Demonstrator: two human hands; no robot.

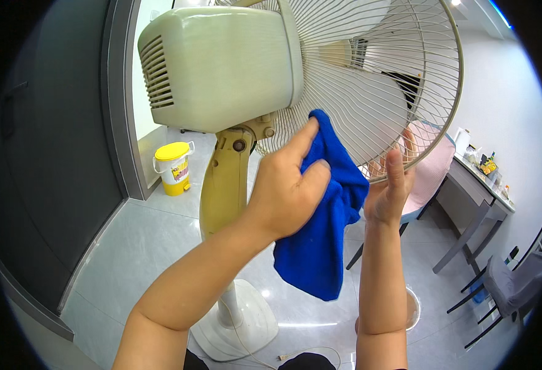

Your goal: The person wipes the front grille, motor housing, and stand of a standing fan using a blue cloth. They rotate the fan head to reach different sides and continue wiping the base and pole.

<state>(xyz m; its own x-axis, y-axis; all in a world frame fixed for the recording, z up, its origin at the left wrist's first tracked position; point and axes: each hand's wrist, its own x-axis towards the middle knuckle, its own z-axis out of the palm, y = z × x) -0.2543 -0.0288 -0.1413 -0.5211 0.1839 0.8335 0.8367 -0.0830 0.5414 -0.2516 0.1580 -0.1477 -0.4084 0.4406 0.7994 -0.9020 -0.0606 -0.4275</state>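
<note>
A standing electric fan fills the upper middle, its pale motor housing [229,64] joined to a yellowed neck [224,185]. My left hand [289,185] holds a blue cloth [317,249] against the rear of the wire fan guard [358,111], index finger pressing its top end. The rest of the cloth hangs down below. On the right, my right hand [391,185] grips the lower rim of the guard, thumb on the near side and fingers partly seen through the wires. Fan blades show behind the wires.
The white fan base [252,319] stands on grey tiles, with a power cord and plug [284,357] nearby. A yellow-lidded bin [173,166] is by the doorway. At right are a chair with a pink cover [428,175], a table [470,180], a grey chair [507,282] and a bucket [413,309].
</note>
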